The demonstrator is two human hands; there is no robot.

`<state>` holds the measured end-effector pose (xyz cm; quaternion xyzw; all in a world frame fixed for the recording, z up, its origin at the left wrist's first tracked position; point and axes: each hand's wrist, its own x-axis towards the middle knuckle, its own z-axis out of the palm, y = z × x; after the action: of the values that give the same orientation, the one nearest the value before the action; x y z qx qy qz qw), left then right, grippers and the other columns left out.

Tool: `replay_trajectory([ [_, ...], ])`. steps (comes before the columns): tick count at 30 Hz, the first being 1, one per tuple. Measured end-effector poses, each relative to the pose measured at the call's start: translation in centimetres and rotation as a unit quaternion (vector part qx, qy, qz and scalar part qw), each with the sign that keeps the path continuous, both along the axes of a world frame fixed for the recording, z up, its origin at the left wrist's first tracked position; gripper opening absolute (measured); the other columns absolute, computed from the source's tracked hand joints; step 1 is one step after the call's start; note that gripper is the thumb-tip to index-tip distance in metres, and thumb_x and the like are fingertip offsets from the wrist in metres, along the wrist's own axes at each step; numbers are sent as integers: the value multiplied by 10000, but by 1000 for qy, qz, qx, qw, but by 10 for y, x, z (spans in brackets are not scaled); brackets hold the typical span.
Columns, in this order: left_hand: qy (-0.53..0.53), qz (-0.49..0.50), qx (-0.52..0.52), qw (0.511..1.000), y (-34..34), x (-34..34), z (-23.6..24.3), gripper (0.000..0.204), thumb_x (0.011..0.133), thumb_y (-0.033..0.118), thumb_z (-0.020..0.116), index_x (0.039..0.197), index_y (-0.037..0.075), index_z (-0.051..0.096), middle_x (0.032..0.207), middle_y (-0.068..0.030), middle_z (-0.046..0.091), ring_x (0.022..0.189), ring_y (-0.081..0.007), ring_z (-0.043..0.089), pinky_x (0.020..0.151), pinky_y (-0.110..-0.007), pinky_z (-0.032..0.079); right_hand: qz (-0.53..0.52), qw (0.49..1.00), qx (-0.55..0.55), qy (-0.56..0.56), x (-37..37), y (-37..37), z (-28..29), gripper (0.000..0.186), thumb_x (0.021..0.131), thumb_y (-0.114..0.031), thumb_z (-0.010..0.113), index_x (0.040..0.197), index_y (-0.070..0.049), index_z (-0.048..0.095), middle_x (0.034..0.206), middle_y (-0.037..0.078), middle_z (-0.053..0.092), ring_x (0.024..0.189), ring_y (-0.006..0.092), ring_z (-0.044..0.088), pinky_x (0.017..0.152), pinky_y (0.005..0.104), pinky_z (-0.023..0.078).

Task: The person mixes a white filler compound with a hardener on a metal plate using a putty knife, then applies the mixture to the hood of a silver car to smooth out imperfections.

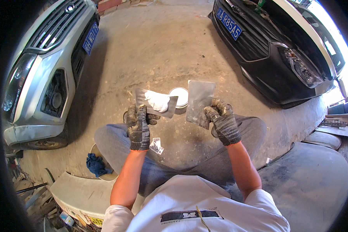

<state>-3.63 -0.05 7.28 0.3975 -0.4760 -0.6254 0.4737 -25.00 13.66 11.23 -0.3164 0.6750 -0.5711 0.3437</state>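
Two grey rectangular plates [199,99], one bearing white paste [157,101], are clamped by knit-gloved fingers [212,113], a round white-topped tin [183,93] part-hidden.

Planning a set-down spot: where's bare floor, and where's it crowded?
Widest: concrete floor beyond the round container, between silver car and dark-fronted car. Narrower: left hand to silver car, right hand to dark-fronted car. Crowded: around the container, with left plate and right plate close in view; lower left, blue cloth and scrap pile.
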Motion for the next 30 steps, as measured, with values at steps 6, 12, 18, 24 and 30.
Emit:
replay_trajectory([
  [6,0,-4,21,1000,3,-4,0,172,1002,150,515,1038,-19,518,844,-105,621,643,-179,666,520,-264,510,1,998,3,69,19,-6,4,99,913,-90,643,969,-17,608,715,-9,570,647,70,521,583,255,453],
  [12,9,7,23,1000,7,-7,-3,95,965,141,568,988,49,561,807,-65,628,645,-151,619,574,-273,537,0,989,78,127,39,-17,6,159,910,-124,640,1005,-24,561,782,42,599,699,124,565,622,301,475],
  [18,21,10,53,998,2,-5,1,118,953,147,580,990,37,558,797,-75,629,623,-167,626,560,-288,544,-29,977,-6,213,43,-8,8,105,926,-44,583,1022,-3,586,843,70,641,742,143,601,668,280,491],
  [24,72,13,123,990,-4,1,4,120,929,125,606,997,46,546,788,-89,634,600,-195,641,537,-312,552,32,845,-180,503,17,-5,5,371,818,37,608,1183,-29,614,1050,141,687,915,296,661,814,398,509],
  [30,84,22,134,987,3,-6,4,88,924,111,606,982,59,565,794,-83,644,623,-193,653,545,-305,559,120,751,-194,619,17,-4,-11,499,692,-46,634,1185,-118,662,1269,74,625,1159,291,597,973,458,483],
])
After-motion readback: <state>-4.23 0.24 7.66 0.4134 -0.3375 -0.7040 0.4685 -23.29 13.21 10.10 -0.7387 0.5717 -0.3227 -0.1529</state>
